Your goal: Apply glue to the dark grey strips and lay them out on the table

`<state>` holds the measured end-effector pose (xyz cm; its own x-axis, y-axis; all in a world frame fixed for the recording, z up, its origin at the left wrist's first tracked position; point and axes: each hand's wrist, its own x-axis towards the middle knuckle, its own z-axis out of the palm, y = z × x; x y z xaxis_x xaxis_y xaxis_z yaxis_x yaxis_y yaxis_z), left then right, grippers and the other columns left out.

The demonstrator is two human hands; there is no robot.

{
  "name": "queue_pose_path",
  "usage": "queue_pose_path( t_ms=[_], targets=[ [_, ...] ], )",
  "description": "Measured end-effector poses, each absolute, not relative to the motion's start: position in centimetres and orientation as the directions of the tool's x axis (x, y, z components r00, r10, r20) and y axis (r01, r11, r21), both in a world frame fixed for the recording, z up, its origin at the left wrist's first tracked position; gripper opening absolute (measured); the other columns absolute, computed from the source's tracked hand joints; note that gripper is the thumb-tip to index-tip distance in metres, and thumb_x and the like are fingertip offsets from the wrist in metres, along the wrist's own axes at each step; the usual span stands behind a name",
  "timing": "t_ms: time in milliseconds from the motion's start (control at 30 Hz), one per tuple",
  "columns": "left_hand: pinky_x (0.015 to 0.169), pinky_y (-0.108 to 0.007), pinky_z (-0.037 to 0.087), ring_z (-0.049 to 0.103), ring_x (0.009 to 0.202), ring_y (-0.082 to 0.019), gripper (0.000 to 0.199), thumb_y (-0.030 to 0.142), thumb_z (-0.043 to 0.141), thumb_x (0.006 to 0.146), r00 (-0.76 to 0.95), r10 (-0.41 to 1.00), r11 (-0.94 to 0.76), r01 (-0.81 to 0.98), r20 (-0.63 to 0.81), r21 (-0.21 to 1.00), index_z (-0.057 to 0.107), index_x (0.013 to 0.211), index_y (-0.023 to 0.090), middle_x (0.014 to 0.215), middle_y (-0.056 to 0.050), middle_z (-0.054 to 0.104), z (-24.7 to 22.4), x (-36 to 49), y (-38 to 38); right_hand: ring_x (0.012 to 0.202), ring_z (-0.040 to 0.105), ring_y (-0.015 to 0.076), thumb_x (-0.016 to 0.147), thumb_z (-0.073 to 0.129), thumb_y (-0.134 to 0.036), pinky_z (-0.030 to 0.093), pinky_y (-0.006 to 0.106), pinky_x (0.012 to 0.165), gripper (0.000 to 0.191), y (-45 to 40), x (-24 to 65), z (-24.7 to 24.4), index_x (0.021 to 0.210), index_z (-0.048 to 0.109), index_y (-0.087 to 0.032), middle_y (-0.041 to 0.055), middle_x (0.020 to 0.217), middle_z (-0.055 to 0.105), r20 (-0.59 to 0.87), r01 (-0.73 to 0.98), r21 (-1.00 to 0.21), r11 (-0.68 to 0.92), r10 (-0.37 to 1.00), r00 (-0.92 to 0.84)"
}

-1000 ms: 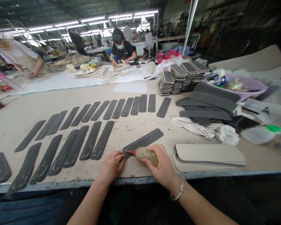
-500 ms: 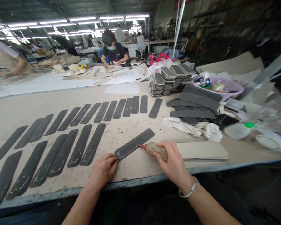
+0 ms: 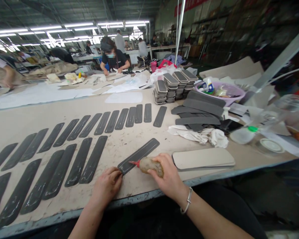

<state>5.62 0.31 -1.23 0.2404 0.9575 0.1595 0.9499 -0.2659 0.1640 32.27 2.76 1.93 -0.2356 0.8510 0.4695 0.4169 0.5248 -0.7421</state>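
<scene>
My right hand [image 3: 164, 171] is wrapped round a squeeze bottle [image 3: 148, 166] with a red nozzle. The nozzle's tip is over the near half of a dark grey strip [image 3: 142, 151] with rounded ends, which lies at a slant and bears a thin shiny line along its edges. My left hand [image 3: 108, 184] pinches the strip's near end at the table's front. To the left, two rows of similar strips [image 3: 93, 159] lie with wet, glossy streaks on them. Beside my right hand is a small pile of beige strips [image 3: 204, 158].
Stacks of edged pieces [image 3: 173, 83] stand at the back, near a purple basin [image 3: 231, 96]. Loose dark strips [image 3: 199, 109], a white cloth [image 3: 201, 134], a clear bottle with a green cap [image 3: 244, 134] and a round tin [image 3: 270, 146] lie right. A person [image 3: 114, 59] works across the table.
My right hand has moved the bottle's nozzle left and toward me, from the strip's middle to nearer my left hand. The left hand still pinches the strip's end. The view has shifted slightly right.
</scene>
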Motion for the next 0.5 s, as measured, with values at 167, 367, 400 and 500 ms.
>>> queue_pose_path(
  t_ms=[167,367,400,500],
  targets=[
    [0.076,-0.028,0.05,0.061,0.084,-0.017,0.022,0.027,0.045,0.086,0.226,0.96,-0.251,0.957,0.168,0.143,0.065,0.085,0.018,0.096,-0.006,0.064,-1.4,5.9,0.3,0.099,0.048,0.0225,0.081,0.059,-0.016,0.044,0.04,0.089,0.026,4.0,33.1,1.2,0.104,0.049,-0.02,0.0076,0.101,0.049,0.455,0.493,-0.727,0.478,0.873,-0.176],
    [0.078,-0.029,0.049,0.061,0.086,-0.018,0.021,0.028,0.045,0.086,0.232,0.955,-0.258,0.957,0.183,0.131,0.064,0.086,0.018,0.097,-0.007,0.063,-1.7,5.8,0.3,0.098,0.049,0.0242,0.08,0.059,-0.02,0.045,0.043,0.088,0.024,6.7,36.7,1.1,0.102,0.05,-0.02,0.0083,0.099,0.051,0.551,0.65,-0.641,0.408,0.835,0.019],
    [0.078,-0.029,0.049,0.061,0.086,-0.018,0.021,0.028,0.045,0.086,0.233,0.955,-0.259,0.957,0.186,0.131,0.064,0.085,0.018,0.096,-0.006,0.064,-1.8,5.8,0.4,0.098,0.049,0.0245,0.08,0.059,-0.021,0.045,0.044,0.088,0.024,7.0,37.0,1.2,0.103,0.05,-0.02,0.0084,0.099,0.051,0.563,0.663,-0.634,0.398,0.826,0.042],
    [0.079,-0.03,0.049,0.061,0.085,-0.018,0.02,0.028,0.046,0.086,0.234,0.952,-0.263,0.956,0.196,0.134,0.063,0.084,0.019,0.095,-0.006,0.063,-2.0,5.6,0.5,0.098,0.049,0.0253,0.08,0.058,-0.022,0.044,0.045,0.088,0.025,7.7,37.2,1.3,0.103,0.05,-0.02,0.0083,0.099,0.053,0.587,0.684,-0.622,0.382,0.805,0.084]
  ],
)
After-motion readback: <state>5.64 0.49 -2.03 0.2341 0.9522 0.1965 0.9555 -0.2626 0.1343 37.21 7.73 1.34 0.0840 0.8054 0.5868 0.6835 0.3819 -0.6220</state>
